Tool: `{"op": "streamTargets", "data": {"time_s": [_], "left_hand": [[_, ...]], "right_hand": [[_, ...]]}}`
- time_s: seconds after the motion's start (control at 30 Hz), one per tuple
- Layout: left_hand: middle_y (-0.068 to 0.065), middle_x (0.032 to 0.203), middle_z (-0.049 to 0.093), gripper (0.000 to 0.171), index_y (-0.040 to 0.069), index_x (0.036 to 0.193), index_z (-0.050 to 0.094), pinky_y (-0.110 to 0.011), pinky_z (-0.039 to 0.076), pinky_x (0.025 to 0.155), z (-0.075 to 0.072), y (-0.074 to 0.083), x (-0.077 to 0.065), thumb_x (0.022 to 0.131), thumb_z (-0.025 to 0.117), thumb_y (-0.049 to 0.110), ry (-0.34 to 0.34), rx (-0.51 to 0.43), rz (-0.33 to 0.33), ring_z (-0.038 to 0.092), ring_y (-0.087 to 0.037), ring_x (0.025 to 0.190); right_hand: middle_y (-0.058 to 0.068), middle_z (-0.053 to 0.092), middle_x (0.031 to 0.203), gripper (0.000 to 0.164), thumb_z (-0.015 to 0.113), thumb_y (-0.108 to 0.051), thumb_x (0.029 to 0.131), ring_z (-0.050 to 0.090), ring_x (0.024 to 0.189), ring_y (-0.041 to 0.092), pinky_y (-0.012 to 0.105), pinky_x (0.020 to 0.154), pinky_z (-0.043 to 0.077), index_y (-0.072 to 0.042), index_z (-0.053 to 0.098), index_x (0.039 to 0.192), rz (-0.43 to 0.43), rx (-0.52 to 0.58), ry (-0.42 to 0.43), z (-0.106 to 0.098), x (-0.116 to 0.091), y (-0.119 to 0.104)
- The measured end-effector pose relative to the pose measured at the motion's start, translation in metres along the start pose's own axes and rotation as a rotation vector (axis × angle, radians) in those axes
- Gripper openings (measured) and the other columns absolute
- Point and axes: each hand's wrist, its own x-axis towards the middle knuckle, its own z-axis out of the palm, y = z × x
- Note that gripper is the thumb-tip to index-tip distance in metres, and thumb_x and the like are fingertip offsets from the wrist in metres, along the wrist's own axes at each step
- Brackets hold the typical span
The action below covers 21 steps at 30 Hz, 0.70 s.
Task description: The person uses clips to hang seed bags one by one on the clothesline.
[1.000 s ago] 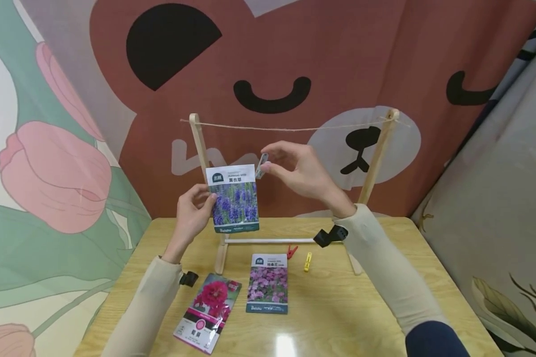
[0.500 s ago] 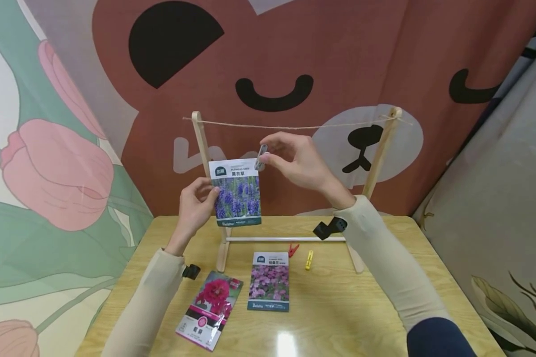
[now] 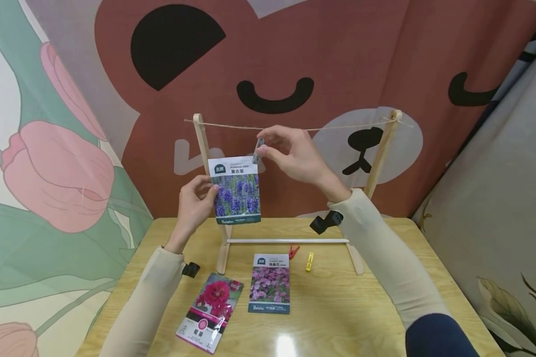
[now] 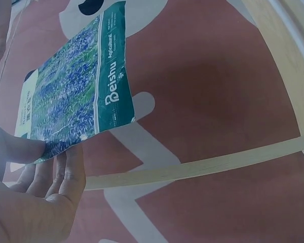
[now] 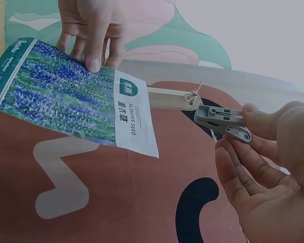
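Observation:
A seed packet [image 3: 236, 196] with blue-purple flowers is held up by my left hand [image 3: 195, 204], thumb on its front and fingers behind its left edge. My right hand [image 3: 297, 157] pinches a grey clothespin [image 5: 220, 120] between thumb and fingers. In the head view the clothespin overlaps the packet's upper right corner; the right wrist view shows a gap between them. A thin string [image 3: 232, 126] runs just above, tied between two wooden posts, and passes behind the right hand's fingers. The left wrist view shows the packet [image 4: 71, 86] tilted, its green bottom band outward.
On the wooden table [image 3: 330, 317] lie a pink-flower packet [image 3: 269, 285] and a red-flower packet [image 3: 211, 312]. A red clothespin [image 3: 293, 252] and a yellow clothespin [image 3: 310, 262] lie near the rack's white crossbar [image 3: 286, 241]. The right post [image 3: 381, 148] stands beyond my right forearm.
Both hands have risen slightly, the left with the packet, the right with the grey clothespin. The clothespin has come closer to the string and the packet's top corner.

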Motion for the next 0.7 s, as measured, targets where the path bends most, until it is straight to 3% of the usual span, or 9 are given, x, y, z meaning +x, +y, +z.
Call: {"op": "streamTargets", "data": {"time_s": [0.27,0.5,0.7], "left_hand": [[-0.024,0.109,0.075,0.023,-0.002,0.126,0.07,-0.019,0.06,0.078,0.001,0.003,0.005,0.105,0.066,0.007,0.0,0.004,0.056,0.077,-0.038,0.099],[-0.024,0.11,0.075,0.022,-0.003,0.124,0.07,-0.051,0.063,0.093,0.0,0.007,0.009,0.105,0.067,0.007,0.005,0.016,0.068,0.076,-0.036,0.101],[-0.026,0.113,0.075,0.023,-0.005,0.124,0.069,-0.054,0.061,0.097,0.0,0.011,0.012,0.104,0.067,0.005,0.013,0.008,0.08,0.075,-0.037,0.106]], "right_hand": [[0.007,0.078,0.11,0.028,0.076,-0.017,0.101,0.075,0.097,0.017,0.037,0.089,0.061,-0.007,0.074,0.126,0.002,-0.012,-0.007,0.002,0.006,-0.003],[0.007,0.078,0.107,0.026,0.075,-0.017,0.102,0.075,0.095,0.019,0.038,0.087,0.061,-0.006,0.074,0.125,-0.028,-0.037,-0.001,0.003,0.013,0.0],[0.006,0.078,0.106,0.024,0.075,-0.017,0.102,0.074,0.093,0.016,0.035,0.087,0.061,-0.006,0.074,0.123,-0.036,-0.034,-0.002,0.001,0.018,-0.003]]}}
